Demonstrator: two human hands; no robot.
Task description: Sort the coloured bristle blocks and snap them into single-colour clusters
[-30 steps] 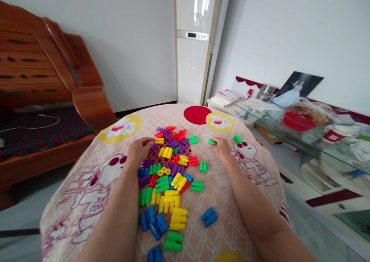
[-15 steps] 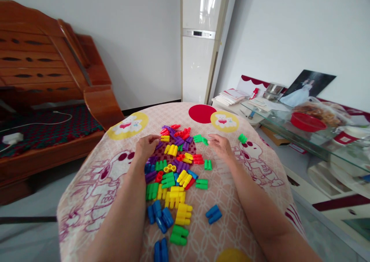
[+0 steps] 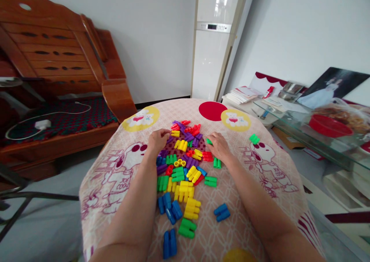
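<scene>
A heap of small plastic building blocks (image 3: 182,168) in red, purple, yellow, green and blue lies on a round table under a cartoon-dog cloth (image 3: 127,165). My left hand (image 3: 157,139) rests at the heap's far left edge, fingers curled together beside a yellow block (image 3: 175,133); what they pinch, if anything, is hidden. At the heap's far right edge lies my right hand (image 3: 219,147), fingers stretched toward the blocks and fingertips touching a green block (image 3: 208,141). Red blocks (image 3: 207,156) sit just under that hand.
A lone green block (image 3: 254,138) lies right of my right hand, and a blue pair (image 3: 222,212) sits near the front. There is a wooden bench (image 3: 58,61) with a charger (image 3: 42,124) at left, a standing air conditioner (image 3: 214,42) behind, and a cluttered glass shelf (image 3: 315,136) at right.
My right hand has let go of a green block and moved left to the heap's edge. The left hand stays at the heap. The camera has turned left.
</scene>
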